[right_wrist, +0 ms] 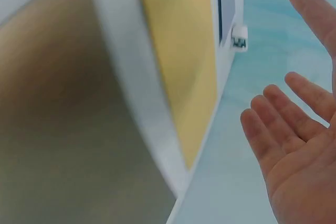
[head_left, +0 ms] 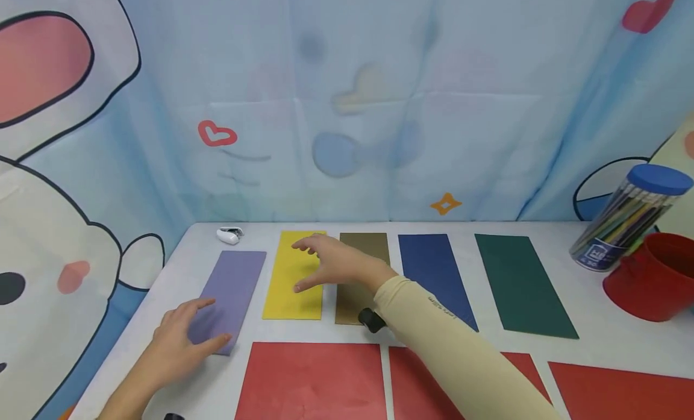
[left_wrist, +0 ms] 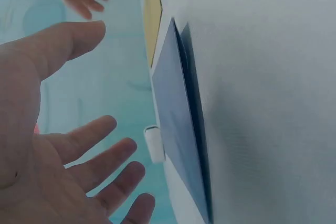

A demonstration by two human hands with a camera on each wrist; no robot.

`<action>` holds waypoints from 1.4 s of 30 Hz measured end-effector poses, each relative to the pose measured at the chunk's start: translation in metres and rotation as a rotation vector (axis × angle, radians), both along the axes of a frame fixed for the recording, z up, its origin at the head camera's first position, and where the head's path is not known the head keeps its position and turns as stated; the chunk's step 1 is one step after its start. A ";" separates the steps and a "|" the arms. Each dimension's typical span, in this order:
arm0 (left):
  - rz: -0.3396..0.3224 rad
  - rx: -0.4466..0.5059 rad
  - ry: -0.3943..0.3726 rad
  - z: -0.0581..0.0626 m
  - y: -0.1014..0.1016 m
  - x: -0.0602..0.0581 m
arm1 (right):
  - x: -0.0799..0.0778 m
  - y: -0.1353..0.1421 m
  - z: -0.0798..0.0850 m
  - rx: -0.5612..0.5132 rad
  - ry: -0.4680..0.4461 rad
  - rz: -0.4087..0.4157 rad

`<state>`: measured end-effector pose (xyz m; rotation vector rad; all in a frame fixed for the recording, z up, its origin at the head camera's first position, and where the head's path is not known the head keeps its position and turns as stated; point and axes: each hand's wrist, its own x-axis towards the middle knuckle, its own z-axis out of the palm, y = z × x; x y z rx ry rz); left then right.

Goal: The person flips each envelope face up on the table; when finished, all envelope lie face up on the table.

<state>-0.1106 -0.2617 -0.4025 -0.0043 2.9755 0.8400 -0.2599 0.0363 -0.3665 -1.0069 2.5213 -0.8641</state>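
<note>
In the head view my left hand (head_left: 176, 341) hovers at the near part of a purple sheet (head_left: 233, 287), thumb and fingers spread. The left wrist view shows this left hand (left_wrist: 68, 145) apart from the sheet (left_wrist: 176, 114), which has one edge slightly raised off the table. My right hand (head_left: 338, 260) is stretched above a yellow sheet (head_left: 287, 293) and a brown sheet (head_left: 364, 245), its fingers loosely bent around nothing. Seen from the right wrist, the right hand (right_wrist: 299, 145) holds nothing, with the yellow sheet (right_wrist: 184, 51) beside it.
Blue (head_left: 434, 269) and green (head_left: 523, 287) sheets lie to the right, red sheets (head_left: 314, 378) along the front. A small white object (head_left: 230, 235) sits at the back left. At the right stand a blue-lidded pencil jar (head_left: 602, 251) and a red mug (head_left: 645, 287). A printed curtain (head_left: 352, 185) hangs behind.
</note>
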 end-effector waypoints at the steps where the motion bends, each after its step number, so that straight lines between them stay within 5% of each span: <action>1: 0.002 0.001 -0.005 -0.001 -0.001 -0.002 | -0.003 -0.008 0.000 0.003 0.002 0.012; 15: 0.000 -0.128 -0.029 -0.022 -0.006 -0.007 | -0.024 -0.091 -0.019 0.157 0.085 0.056; 32: 0.025 -0.230 -0.090 -0.025 -0.004 -0.006 | -0.032 -0.116 -0.035 0.317 0.141 0.103; 42: 0.051 -0.205 -0.140 -0.018 -0.004 -0.005 | -0.035 -0.109 -0.044 0.254 0.095 0.078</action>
